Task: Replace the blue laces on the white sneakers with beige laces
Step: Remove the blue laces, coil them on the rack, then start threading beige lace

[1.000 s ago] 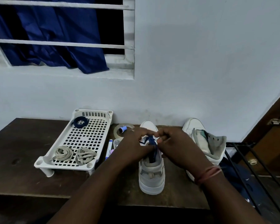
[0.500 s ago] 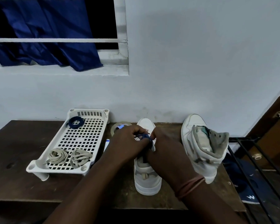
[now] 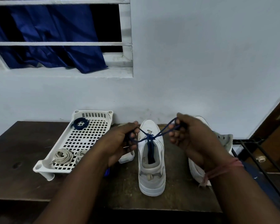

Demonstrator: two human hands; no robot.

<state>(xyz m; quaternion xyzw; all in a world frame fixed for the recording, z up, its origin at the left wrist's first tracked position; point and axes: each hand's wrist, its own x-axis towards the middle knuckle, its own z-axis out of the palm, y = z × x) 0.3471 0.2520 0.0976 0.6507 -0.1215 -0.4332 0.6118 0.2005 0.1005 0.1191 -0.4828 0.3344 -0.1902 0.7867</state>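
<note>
A: From the head camera, where does the dark blue cord lace (image 3: pixel 149 137) sit?

B: It is knotted over the tongue of the white leather sneaker (image 3: pixel 151 160) standing heel-toward-us in the middle of the dark wooden table (image 3: pixel 19 160). A strand runs out from the knot to each side, and more of the lace hangs down into the shoe opening.

A: And the hands?

B: The left hand (image 3: pixel 120 143) has its fingers curled around the left strand, pinching it beside the shoe. The right hand (image 3: pixel 189 135) is curled around the right strand, raised a little higher. Both strands are pulled taut, away from the knot.

A: The other shoe?

B: A second white sneaker (image 3: pixel 221 139) stands to the right, mostly hidden behind the right wrist, which wears a pinkish-red thread band (image 3: pixel 223 168).

A: The replacement laces?

B: Two coiled flat beige laces (image 3: pixel 63 156) lie at the near end of a white perforated plastic tray (image 3: pixel 81 138) on the left of the table. A coiled blue lace (image 3: pixel 80 123) lies at its far end, near the wall.
</note>
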